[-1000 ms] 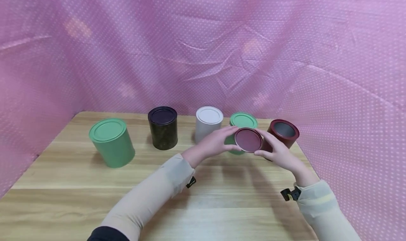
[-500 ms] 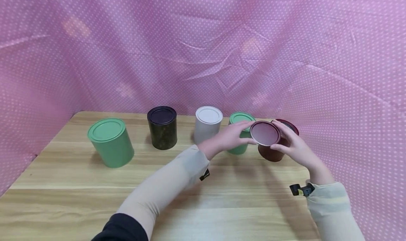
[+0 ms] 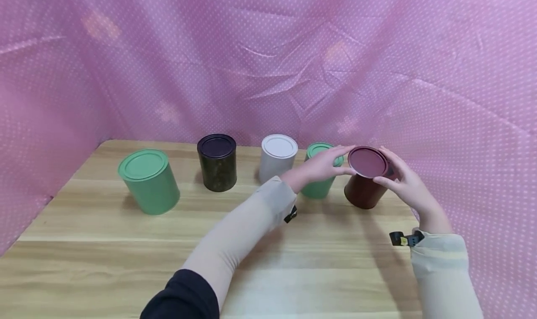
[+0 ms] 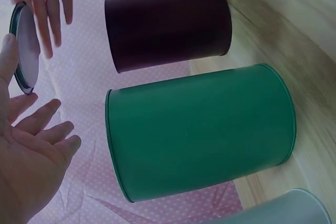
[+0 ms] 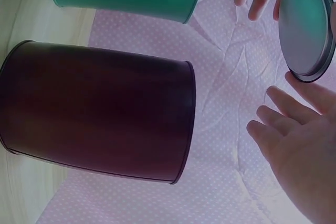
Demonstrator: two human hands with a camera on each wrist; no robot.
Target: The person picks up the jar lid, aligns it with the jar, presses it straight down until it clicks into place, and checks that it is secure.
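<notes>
Both hands hold a dark red round lid (image 3: pixel 368 162) by its rim, above the dark red can (image 3: pixel 364 191). My left hand (image 3: pixel 322 165) pinches the lid's left side between thumb and fingers. On the opposite side my right hand (image 3: pixel 405 183) pinches the rim too. A gap separates the lid (image 4: pixel 26 51) from the can (image 4: pixel 168 27) in the left wrist view. The lid's pale underside (image 5: pixel 304 27) shows in the right wrist view. The can's mouth is hidden in the head view.
A smaller green can (image 3: pixel 318 189) stands behind my left hand, beside the dark red can. Further left are a white can (image 3: pixel 277 165), a black can (image 3: pixel 218 169) and a larger green can (image 3: pixel 152 188), all lidded. Pink dotted cloth (image 3: pixel 268 67) surrounds the wooden table (image 3: pixel 126 263).
Both hands have carried the lid to the right, from in front of the smaller green can to above the dark red can. The cans have stayed in place.
</notes>
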